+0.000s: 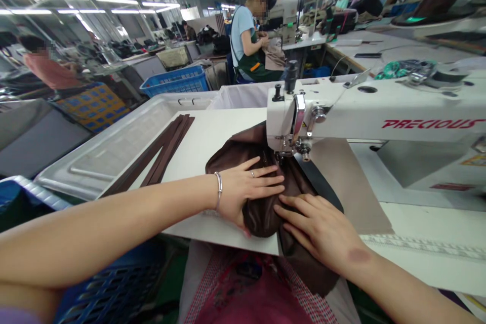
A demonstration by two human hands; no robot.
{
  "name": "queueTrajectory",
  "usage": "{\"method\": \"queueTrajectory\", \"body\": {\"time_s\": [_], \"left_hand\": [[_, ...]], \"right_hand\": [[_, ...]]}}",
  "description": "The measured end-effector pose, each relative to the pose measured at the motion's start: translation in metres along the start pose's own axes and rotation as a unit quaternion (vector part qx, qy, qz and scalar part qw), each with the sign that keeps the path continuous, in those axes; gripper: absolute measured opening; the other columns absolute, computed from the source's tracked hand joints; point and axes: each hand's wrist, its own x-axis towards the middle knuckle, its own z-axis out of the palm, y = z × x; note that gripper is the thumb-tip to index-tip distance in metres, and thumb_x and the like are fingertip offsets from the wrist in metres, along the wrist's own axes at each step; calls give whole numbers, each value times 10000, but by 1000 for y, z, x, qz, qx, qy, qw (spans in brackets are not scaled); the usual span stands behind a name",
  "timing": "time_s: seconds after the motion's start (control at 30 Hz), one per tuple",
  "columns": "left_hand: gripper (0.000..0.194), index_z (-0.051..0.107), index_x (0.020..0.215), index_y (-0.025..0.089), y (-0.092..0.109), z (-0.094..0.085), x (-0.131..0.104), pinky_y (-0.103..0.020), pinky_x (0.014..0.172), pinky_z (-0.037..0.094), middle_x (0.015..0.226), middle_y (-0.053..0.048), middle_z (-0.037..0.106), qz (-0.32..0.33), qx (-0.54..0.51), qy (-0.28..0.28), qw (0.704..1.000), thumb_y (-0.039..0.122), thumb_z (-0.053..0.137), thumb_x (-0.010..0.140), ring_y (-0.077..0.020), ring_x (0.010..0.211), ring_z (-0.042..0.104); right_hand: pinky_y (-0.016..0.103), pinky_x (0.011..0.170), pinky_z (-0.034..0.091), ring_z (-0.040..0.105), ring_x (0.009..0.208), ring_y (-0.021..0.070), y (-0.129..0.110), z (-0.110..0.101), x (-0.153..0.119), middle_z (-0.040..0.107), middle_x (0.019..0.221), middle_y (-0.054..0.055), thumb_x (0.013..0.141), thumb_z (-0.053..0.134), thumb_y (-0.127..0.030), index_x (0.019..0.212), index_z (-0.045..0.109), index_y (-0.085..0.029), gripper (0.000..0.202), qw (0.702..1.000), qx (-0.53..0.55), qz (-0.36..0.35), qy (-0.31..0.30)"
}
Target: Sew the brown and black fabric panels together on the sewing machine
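A bunched piece of dark brown fabric point(235, 154) lies on the white sewing table point(205, 142), running under the needle of a white sewing machine point(341, 111). My left hand point(246, 187), with a bracelet and a ring, lies flat on the fabric with fingers spread, fingertips close to the presser foot point(283, 154). My right hand point(319, 225) presses flat on the fabric just in front of the needle, where the cloth hangs over the table's front edge. Neither hand grips anything.
Several long brown strips point(159, 154) lie to the left on the table beside a grey tray point(114, 147). A tan sheet point(349, 182) lies under the machine arm. Blue crates point(176, 81) stand behind and at lower left. Other people sew at stations farther back.
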Motion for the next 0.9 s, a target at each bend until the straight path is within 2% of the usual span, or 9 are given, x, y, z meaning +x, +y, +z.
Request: {"method": "queueTrajectory", "body": {"time_s": [0.1,0.2,0.3,0.37,0.47,0.57,0.73,0.83,0.9], "left_hand": [[820,447,1344,90,0,12,7,-534,1170,-25,1283,-183,561,66,11,-11,998,527,618,671,-341,1289,417],[603,587,1163,86,6,16,8,-488,1192,22,1203,-190,603,131,32,-7,991,459,596,689,-335,1245,451],[865,449,1325,36,4,17,10,-520,1175,97,1438,-211,392,91,27,22,995,546,620,649,-354,1361,298],[999,333,1409,32,1,17,14,-564,1154,104,1444,-205,387,50,20,29,998,592,620,634,-360,1313,369],[792,525,1263,48,-2,12,22,-577,1162,44,1241,-185,579,58,52,25,997,553,610,658,-355,1194,483],[594,642,1048,75,1,6,28,-509,1189,87,1224,-202,582,92,101,21,990,521,616,656,-361,1277,411],[859,517,1237,10,15,14,22,-482,1128,257,1345,-282,468,24,107,-13,994,636,600,655,-372,1178,511],[966,410,1342,-31,22,27,10,-483,1149,205,1400,-295,402,-3,59,14,998,644,584,673,-367,1219,481],[908,420,1353,7,22,34,3,-487,1167,146,1422,-258,397,-21,-9,42,999,620,563,699,-341,1261,452]], "right_hand": [[405,858,439,528,1055,229,-1,0,-1,578,1262,44,952,465,-322,1266,557,-271,332,1000,3,4,3],[415,871,432,524,1061,235,-2,0,-1,576,1264,43,955,454,-321,1265,557,-260,332,1000,4,9,1],[429,873,429,516,1069,244,-3,-1,-1,574,1255,43,959,440,-316,1254,564,-260,325,1000,8,18,-7],[433,874,428,513,1072,244,-4,-1,-2,567,1262,39,961,435,-315,1253,565,-267,323,1000,14,25,-10],[435,876,431,513,1073,241,-4,-1,-3,565,1269,31,962,434,-316,1254,563,-274,322,999,22,30,-11],[434,873,441,518,1067,238,-4,0,-4,573,1257,29,958,438,-314,1256,560,-272,324,999,25,29,-11],[444,936,453,518,1121,239,-5,-6,-4,557,1297,65,932,470,-330,1320,496,-186,414,999,24,33,-7],[438,966,473,492,1204,273,-7,-21,-11,503,1365,139,835,566,-472,1292,504,-95,596,999,35,-10,-21],[425,948,501,467,1249,281,-8,-29,-20,449,1414,143,783,590,-429,1321,483,-91,645,997,22,-56,-38]]}}
